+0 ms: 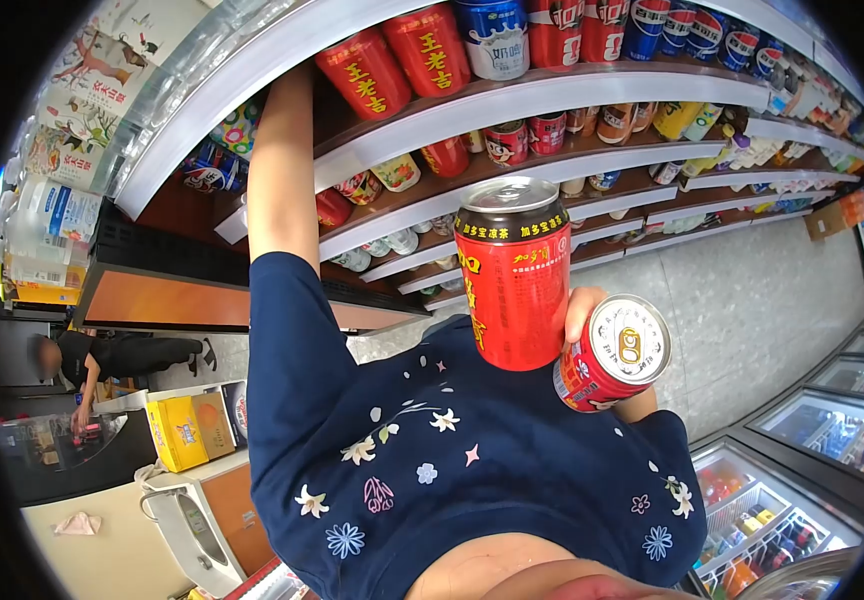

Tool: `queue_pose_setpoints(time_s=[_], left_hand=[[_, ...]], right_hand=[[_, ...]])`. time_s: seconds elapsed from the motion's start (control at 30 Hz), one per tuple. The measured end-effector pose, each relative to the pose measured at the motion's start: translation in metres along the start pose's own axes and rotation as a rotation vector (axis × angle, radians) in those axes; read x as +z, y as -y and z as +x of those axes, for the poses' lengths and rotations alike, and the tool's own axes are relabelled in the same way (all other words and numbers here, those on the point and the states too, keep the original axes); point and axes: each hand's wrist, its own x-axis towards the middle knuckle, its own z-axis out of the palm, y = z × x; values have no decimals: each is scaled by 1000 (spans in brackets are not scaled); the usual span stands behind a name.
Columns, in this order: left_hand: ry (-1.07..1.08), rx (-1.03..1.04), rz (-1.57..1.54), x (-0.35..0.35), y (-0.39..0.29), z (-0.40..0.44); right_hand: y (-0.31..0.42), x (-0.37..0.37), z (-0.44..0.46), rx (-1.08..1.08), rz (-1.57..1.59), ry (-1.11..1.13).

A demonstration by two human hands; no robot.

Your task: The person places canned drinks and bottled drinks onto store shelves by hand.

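My right hand (pixel 582 308) is closed around two drink cans at chest height, with only part of its fingers showing. One is a tall red can (pixel 517 290) with a black band and yellow lettering, standing upright. Touching it is a shorter red can (pixel 607 365), tilted so that its white lid and gold pull tab face me. My left forearm (pixel 284 170) reaches up into a shelf opening beside large red cans (pixel 364 75). The shelf edge hides my left hand, so its fingers and anything in them cannot be seen.
Curved shelves with white edge strips (pixel 542 100) hold several rows of cans and bottles. Packs of bottled water (pixel 57 225) stand at the left. A co-worker (pixel 102 365) bends over a counter, near a yellow box (pixel 192 430). Glass-topped coolers (pixel 762 510) are at the lower right.
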Motion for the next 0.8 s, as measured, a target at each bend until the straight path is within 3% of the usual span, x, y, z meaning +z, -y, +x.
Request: queue_pose_setpoints(time_s=[0.13, 0.27, 0.47, 0.53, 0.6, 0.63, 0.73, 0.77, 0.8], left_hand=[[-30, -53, -254, -11, 4, -10], [22, -109, -822, -20, 0, -55], [77, 84, -1265, -18, -49, -180], [81, 94, -959, -26, -73, -213], [137, 284, -625, -27, -85, -222], [4, 298, -405, -36, -94, -224], [-90, 309, -242, -43, -92, -220], [-298, 480, -43, -37, -82, -212], [-200, 391, -130, -35, -72, -203]], right_hand=[[1, 0, -3, 0, 8, 2], [3, -4, -5, -12, 10, 12], [17, -10, -13, -47, -15, 34], [21, -11, -18, -61, -27, 48], [23, -12, -22, -70, -40, 58], [24, -12, -24, -76, -44, 64], [23, -11, -25, -90, -73, 82], [24, -10, -25, -98, -81, 89], [24, -10, -26, -108, -85, 98]])
